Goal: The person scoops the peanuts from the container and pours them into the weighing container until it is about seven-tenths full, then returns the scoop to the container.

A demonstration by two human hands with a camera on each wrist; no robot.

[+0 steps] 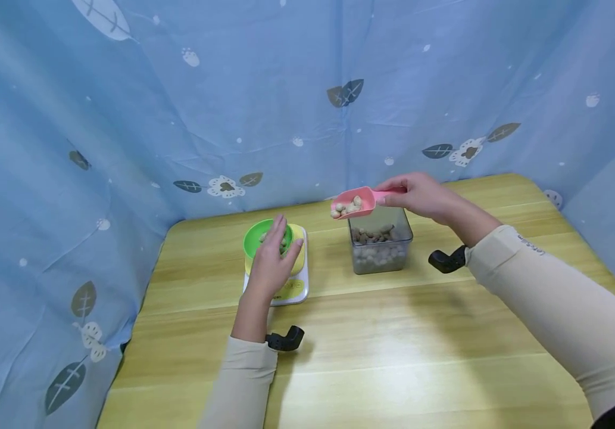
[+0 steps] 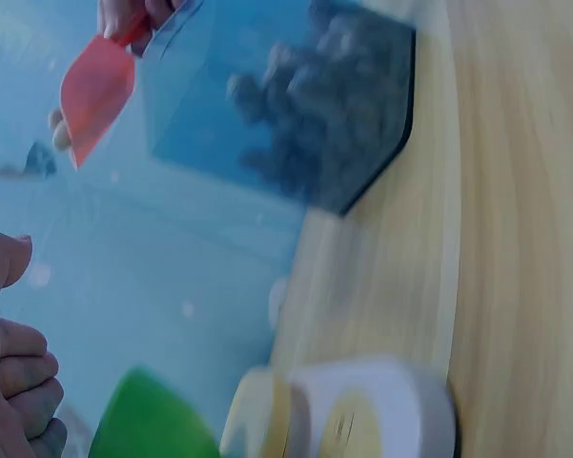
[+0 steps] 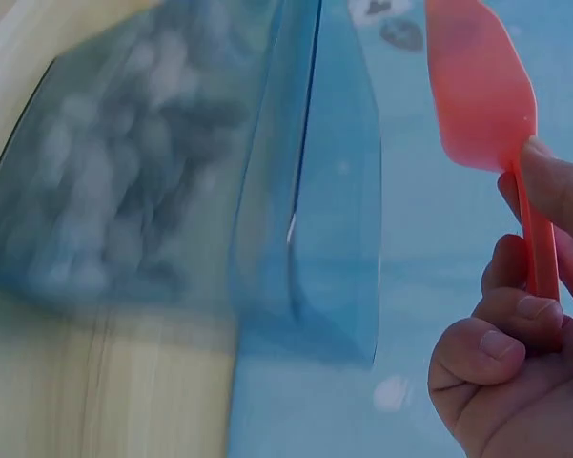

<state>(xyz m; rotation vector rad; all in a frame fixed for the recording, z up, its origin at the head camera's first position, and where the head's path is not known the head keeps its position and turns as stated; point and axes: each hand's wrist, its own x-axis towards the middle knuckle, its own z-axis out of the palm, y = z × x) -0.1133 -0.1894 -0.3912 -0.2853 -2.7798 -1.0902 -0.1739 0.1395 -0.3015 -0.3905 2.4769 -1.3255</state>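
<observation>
My right hand grips the handle of a pink scoop, thumb on top and fingers curled beneath, as the right wrist view shows. Several pale lumps that look like unshelled peanuts lie in it. The scoop hangs above the left rim of a clear grey bin part filled with more of them. My left hand hovers at the right side of a green bowl, fingers extended; whether it touches the bowl I cannot tell. A few peanuts show inside the bowl, partly hidden by the hand.
Under the bowl stands a white and yellow kitchen scale. Everything is on a wooden table. A blue patterned curtain hangs along the table's back and left edges.
</observation>
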